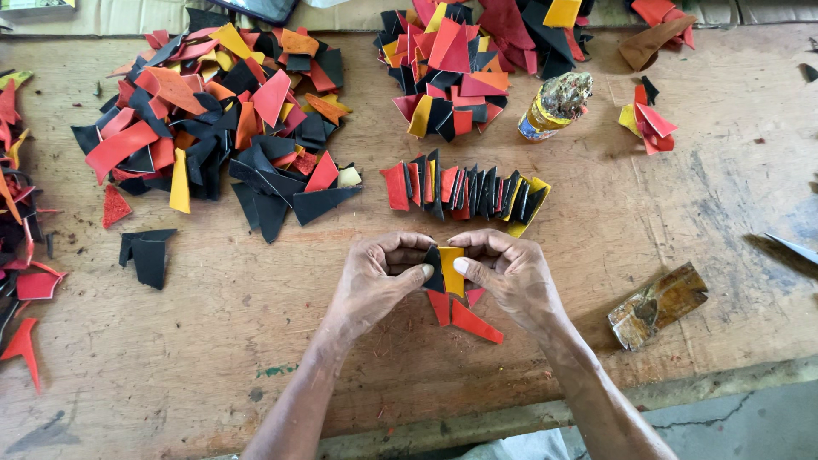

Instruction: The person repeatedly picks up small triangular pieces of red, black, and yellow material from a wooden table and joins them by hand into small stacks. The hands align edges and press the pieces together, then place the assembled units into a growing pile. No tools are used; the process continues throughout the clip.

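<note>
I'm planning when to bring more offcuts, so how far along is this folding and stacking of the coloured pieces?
Done: one row of folded pieces stands on edge on the table. In hand: the left hand and right hand pinch a black and yellow piece, with red pieces below. Left: two big loose piles, so most remains.

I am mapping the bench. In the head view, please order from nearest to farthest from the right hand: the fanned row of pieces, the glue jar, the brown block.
From the right hand:
1. Fanned row of pieces, just above the hands.
2. Brown block, to its right.
3. Glue jar, farther up the table.
</note>
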